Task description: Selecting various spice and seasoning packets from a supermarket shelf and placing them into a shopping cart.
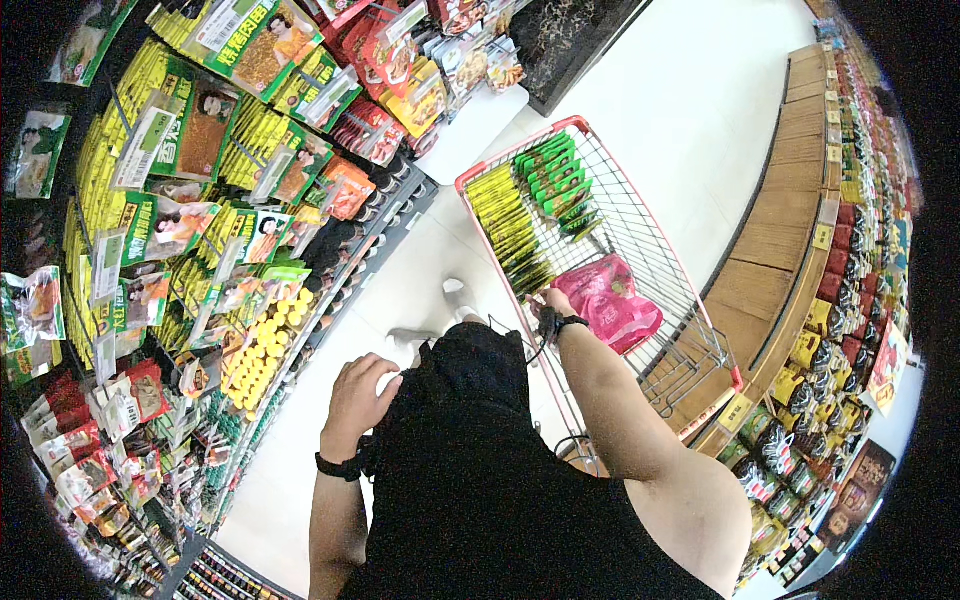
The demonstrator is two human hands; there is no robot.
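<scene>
My left hand (362, 396) hangs at my left side with loosely curved fingers and nothing in it; the seasoning shelves are the nearest thing beyond. At the left side of a shopping cart (652, 226) with a red rim, my right hand (546, 302) curls over the edge, its fingers partly hidden. Just ahead of that hand a row of yellow packets (503, 222) lines the cart's left side. Green packets (556, 182) overlap in a row beside them. A pink plastic bag (608, 303) lies in the basket, right next to my right hand; its contents are hidden.
Hanging seasoning packets (205, 125) with price tags fill the rack on my left. Lower down there are yellow-capped containers (265, 345). A wooden-fronted display (765, 205) curves along the right, with packaged goods (800, 390) beyond it. A dark bin (575, 45) stands ahead.
</scene>
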